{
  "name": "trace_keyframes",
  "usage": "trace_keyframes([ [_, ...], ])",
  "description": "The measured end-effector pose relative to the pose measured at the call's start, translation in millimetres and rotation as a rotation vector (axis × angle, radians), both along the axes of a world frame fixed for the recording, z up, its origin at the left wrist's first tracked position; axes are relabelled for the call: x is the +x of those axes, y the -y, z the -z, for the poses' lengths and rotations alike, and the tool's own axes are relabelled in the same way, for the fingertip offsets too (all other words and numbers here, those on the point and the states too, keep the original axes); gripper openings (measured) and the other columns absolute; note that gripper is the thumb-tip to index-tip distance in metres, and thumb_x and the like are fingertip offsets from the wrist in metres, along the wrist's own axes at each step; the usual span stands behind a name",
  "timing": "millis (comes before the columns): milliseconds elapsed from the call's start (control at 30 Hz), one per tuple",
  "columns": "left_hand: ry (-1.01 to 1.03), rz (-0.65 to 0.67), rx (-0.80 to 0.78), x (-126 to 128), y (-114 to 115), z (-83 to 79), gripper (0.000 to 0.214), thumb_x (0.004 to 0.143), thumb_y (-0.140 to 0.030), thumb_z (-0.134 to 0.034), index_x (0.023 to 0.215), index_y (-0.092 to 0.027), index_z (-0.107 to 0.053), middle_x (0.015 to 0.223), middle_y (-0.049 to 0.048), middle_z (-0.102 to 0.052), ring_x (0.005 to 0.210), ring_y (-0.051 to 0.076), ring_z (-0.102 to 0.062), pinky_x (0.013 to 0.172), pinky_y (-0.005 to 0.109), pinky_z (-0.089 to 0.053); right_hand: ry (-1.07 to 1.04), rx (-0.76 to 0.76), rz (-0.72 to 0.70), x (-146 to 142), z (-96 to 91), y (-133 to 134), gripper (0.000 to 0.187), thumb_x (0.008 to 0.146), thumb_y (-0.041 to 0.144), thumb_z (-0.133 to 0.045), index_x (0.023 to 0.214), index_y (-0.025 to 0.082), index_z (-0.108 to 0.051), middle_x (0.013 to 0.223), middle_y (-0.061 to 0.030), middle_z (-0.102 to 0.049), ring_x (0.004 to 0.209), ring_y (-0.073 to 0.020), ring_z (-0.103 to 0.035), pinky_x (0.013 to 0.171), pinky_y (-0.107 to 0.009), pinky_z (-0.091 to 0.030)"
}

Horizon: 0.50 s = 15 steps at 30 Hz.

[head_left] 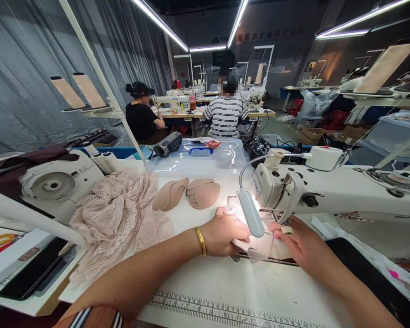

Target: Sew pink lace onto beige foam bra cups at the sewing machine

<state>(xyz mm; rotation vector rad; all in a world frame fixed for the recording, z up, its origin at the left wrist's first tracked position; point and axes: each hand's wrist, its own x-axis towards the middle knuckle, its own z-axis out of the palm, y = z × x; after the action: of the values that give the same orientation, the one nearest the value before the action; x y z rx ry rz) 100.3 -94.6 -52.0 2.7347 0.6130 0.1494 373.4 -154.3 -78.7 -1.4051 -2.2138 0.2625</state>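
A piece of pale pink fabric (259, 243) lies under the head of the white sewing machine (273, 187), lit by a small grey lamp (251, 214) on a bendy neck. My left hand (227, 232), with a gold bangle at the wrist, is closed on the fabric's left side, fingers curled over its edge. Close to the needle area, my right hand (294, 239) pinches with thumb and forefinger at the fabric's right edge; a pale band wraps one finger. The lamp hides part of the fabric between my hands.
Two stacks of beige cup pieces (203, 193) lie left of the machine, beside a heap of beige lace (119, 214). A ruler strip (212, 310) runs along the table front. Behind stands a clear plastic box (205, 159). Two people work at machines farther back.
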Motion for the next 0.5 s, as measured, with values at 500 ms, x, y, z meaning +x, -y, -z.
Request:
trace_keyframes([
  [500,0.026,0.038,0.093,-5,0,9.9,0.018,0.089,-0.023,-0.070,0.106,-0.029,-0.075,0.112,-0.0012,-0.075,0.102,0.020,-0.065,0.085,0.038,-0.026,-0.055,-0.215,-0.035,11,-9.6,6,0.043,0.106,0.050,-0.040,0.084,0.028,-0.069,0.082,-0.0033,-0.069,0.074,-0.0216,-0.067,0.068,-0.033,-0.058],
])
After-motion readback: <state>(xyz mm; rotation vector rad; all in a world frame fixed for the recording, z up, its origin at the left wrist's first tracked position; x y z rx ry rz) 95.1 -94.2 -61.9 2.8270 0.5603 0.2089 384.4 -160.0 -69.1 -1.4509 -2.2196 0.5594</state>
